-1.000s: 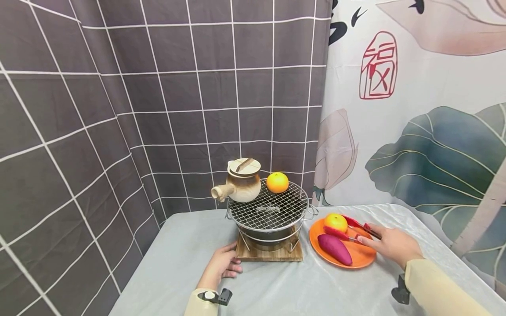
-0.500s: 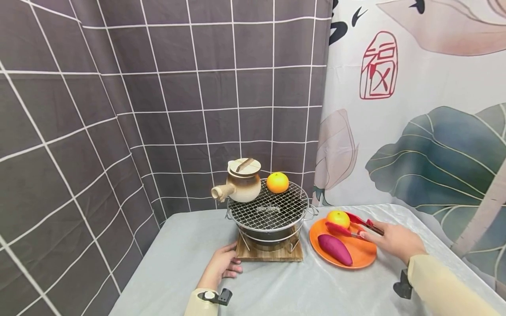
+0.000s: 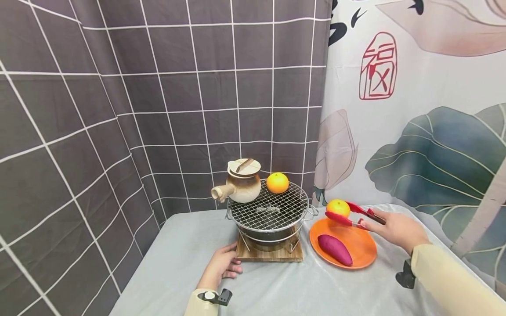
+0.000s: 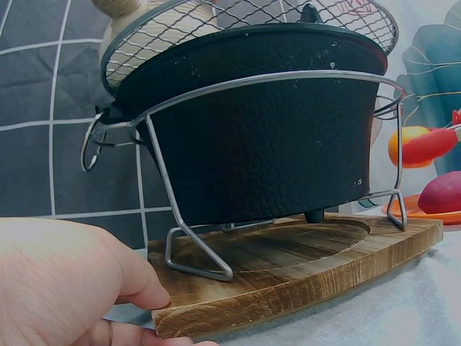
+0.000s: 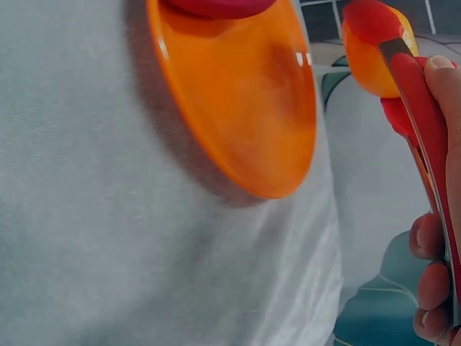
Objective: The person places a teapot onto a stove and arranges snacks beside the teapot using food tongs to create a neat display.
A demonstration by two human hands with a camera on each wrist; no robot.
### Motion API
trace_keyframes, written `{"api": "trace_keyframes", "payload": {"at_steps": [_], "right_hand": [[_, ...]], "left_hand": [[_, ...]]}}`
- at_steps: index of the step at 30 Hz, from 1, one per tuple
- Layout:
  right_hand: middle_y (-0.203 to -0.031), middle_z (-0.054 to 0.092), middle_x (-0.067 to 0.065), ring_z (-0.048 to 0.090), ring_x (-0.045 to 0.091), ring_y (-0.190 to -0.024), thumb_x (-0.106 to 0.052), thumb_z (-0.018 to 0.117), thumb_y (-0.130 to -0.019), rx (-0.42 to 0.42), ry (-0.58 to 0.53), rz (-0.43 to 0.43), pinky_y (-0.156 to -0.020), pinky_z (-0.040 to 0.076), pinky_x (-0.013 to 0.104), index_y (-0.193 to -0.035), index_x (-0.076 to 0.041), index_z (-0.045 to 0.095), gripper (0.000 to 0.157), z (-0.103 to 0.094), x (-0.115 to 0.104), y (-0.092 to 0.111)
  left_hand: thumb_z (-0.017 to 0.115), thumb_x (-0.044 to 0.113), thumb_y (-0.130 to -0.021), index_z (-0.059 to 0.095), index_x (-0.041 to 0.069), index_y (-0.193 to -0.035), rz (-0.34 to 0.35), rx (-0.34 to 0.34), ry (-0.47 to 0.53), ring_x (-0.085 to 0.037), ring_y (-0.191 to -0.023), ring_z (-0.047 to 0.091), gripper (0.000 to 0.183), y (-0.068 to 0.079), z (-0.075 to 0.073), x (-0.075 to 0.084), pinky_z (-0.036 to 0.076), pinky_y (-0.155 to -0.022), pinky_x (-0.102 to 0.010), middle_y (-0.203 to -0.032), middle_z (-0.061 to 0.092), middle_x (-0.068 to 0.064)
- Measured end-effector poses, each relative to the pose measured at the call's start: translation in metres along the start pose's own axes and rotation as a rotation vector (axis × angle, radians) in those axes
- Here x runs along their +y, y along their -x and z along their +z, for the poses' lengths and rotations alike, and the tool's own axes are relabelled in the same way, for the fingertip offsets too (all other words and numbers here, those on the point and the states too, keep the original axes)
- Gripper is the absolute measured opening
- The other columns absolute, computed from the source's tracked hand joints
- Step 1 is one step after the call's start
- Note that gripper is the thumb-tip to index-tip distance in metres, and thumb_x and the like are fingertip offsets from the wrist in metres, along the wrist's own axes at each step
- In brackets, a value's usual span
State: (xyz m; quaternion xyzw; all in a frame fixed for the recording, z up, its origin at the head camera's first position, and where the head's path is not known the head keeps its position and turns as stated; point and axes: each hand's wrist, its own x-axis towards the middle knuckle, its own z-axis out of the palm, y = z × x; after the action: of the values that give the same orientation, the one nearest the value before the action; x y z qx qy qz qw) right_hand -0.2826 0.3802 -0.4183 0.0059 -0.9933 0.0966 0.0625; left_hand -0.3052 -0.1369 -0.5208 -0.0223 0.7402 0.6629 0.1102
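My right hand [image 3: 401,230] grips red-tipped tongs [image 5: 425,108]. Between the tongs' tips, an orange mandarin [image 3: 337,208] hangs above the back of the orange plate [image 3: 361,252]. A purple sweet potato [image 3: 335,249] lies on that plate. My left hand [image 3: 221,265] holds the left front corner of a wooden board [image 4: 302,288], thumb on its top and fingers lower down at the edge. On this board stands a black grill [image 4: 259,144] in a wire frame. Its mesh rack [image 3: 269,219] bears a second mandarin [image 3: 277,182] and a lidded clay pot [image 3: 244,188].
Pale grey cloth covers the table [image 3: 166,272]. The pot's side handle [image 3: 222,192] sticks out left beyond the rack. Wire loops [image 3: 312,212] jut from the grill's sides. A dark checked curtain [image 3: 209,87] stands close behind, with a printed white cloth [image 3: 356,153] at the right.
The tongs have closed on the mandarin and lifted it up off the plate, my right hand rising with them. The left hand, the grill and the pot have stayed in place.
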Motion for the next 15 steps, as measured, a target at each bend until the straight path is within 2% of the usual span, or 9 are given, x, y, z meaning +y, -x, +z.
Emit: {"api": "trace_keyframes", "payload": {"at_steps": [6,15], "right_hand": [[-0.130,0.057,0.036,0.057,0.054,-0.108,-0.083,0.048,-0.084,0.016,0.004,0.005,-0.064,0.057,0.059,-0.145,-0.003,0.052,0.101,-0.014,-0.005,-0.001],[-0.126,0.058,0.037,0.059,0.053,-0.103,-0.084,0.047,-0.083,0.009,0.027,-0.016,-0.061,0.058,0.055,-0.146,-0.004,0.050,0.102,-0.036,-0.013,-0.006]], "left_hand": [[0.049,0.010,-0.096,0.035,0.000,-0.155,-0.005,0.000,-0.003,-0.014,-0.056,0.066,0.061,0.000,0.000,0.000,0.053,-0.045,-0.023,-0.086,0.062,-0.013],[0.050,0.009,-0.095,0.036,0.000,-0.154,0.006,-0.004,0.008,-0.014,-0.055,0.066,0.062,0.000,0.000,-0.001,0.053,-0.045,-0.023,-0.084,0.062,-0.012]]}}
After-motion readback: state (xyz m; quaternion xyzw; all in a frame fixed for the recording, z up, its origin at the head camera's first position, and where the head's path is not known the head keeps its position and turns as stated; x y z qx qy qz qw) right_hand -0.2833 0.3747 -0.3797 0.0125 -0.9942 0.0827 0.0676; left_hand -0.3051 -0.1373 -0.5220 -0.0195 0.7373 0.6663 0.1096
